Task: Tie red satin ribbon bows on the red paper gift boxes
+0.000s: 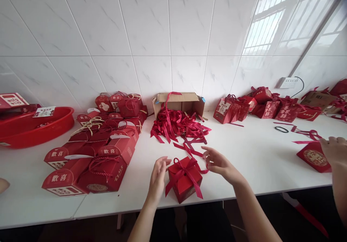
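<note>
A red gift box (181,187) with a ribbon bow (185,171) on top stands near the table's front edge, between my two hands. My left hand (159,173) is at the box's left side, fingers apart and holding nothing. To the upper right of the box, my right hand (221,166) is raised with its fingers spread, close to a loose ribbon end. Whether its fingertips touch that ribbon is hard to tell. Behind the box, a pile of red ribbons (179,126) spills from an open cardboard box (177,97).
Rows of red gift boxes (108,169) fill the left, beside a red basin (35,133). More boxes (230,110) line the wall at right. Another person's hand (334,151) touches a red box (314,157) at far right. A black ring (281,129) lies nearby.
</note>
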